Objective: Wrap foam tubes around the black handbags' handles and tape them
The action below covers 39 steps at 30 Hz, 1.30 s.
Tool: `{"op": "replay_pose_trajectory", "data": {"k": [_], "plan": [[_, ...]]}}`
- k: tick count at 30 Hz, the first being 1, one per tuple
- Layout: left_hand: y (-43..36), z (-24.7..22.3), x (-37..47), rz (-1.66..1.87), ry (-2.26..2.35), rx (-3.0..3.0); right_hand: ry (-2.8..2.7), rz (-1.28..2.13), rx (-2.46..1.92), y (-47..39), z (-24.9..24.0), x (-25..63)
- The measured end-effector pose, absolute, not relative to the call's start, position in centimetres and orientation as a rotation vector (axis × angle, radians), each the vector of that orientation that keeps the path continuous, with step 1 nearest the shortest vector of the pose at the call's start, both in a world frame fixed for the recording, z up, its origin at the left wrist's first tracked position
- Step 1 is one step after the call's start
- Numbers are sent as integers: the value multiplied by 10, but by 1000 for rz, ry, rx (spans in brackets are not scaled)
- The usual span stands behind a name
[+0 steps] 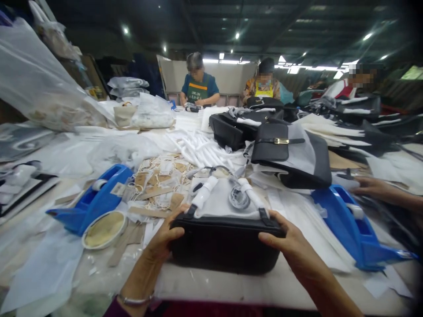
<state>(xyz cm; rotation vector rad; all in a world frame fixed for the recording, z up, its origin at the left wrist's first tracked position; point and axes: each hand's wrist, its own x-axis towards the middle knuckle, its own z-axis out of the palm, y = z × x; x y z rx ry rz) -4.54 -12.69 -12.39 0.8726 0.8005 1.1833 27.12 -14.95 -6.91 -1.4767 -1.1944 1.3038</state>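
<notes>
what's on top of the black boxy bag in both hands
Two white tubular wraps and a clear plastic bundle on a white sheet; what the sheet covers is hidden.

Above me spreads a dark ceiling [271,20], dotted with bright lamps [237,36]. Across my bench [211,286] I see a pale partition [228,79], white strip lights [226,61] glowing at its top edge.
</notes>
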Motion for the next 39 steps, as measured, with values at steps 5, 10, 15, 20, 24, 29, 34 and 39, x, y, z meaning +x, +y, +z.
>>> {"op": "replay_pose_trajectory", "data": {"k": [5,10,15,20,24,29,34,39], "plan": [[-125,-127,-43,1124,853,771,-1013,1407,-1416,-145,-62,258],[-120,-123,-38,1058,856,699,-914,1352,-1418,-141,-71,252],[-118,-115,-32,1084,961,601,-931,1281,-1449,-137,-81,252],[-118,-116,-28,1088,1059,609,-974,1206,-1485,-133,-91,253],[-117,-119,-24,1135,1151,645,-1036,1145,-1532,-130,-99,252],[-113,-124,-18,1203,1270,730,-1146,1014,-1670,-121,-112,252],[-108,-126,-16,1214,1517,1100,-1294,876,-1763,-110,-126,254],[-112,-125,-12,1193,1809,1435,-1371,810,-1777,-107,-136,257]]}}
